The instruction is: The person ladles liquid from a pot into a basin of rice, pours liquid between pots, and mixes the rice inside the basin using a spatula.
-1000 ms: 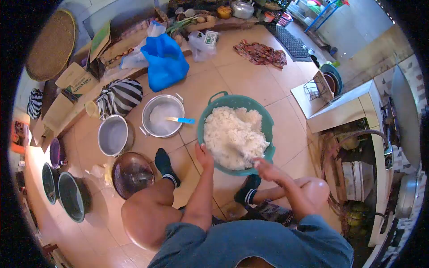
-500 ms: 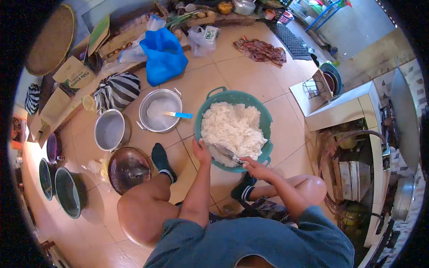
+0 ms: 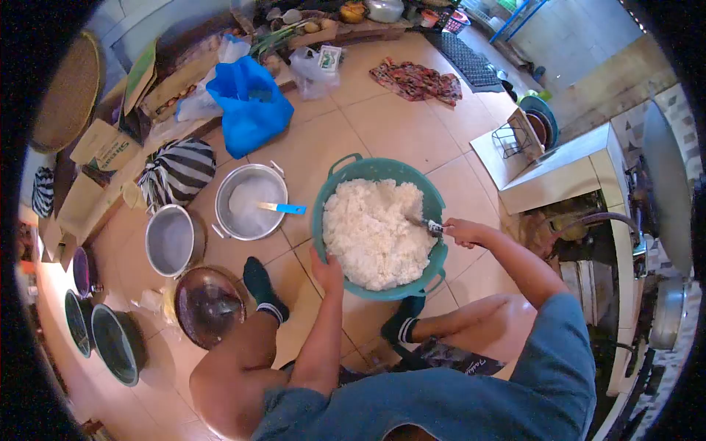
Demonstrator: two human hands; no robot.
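Note:
A green plastic basin with side handles stands on the tiled floor, heaped with white rice. My right hand is closed round the dark handle of a spoon at the basin's right side; the spoon's far end is sunk in the rice. On the lower left rim rests my left hand, its fingers pressed to the basin's outer wall. To the left, a metal pot with pale contents holds a blue-handled scoop.
Left of me are a second metal pot, a dark round tray and a green tub. Ahead lie a blue bag, a striped bundle and a patterned cloth. A tiled counter stands right.
My right hand has moved from the basin's lower edge out to its right side, taking the spoon along. My left hand stays at the lower left rim.

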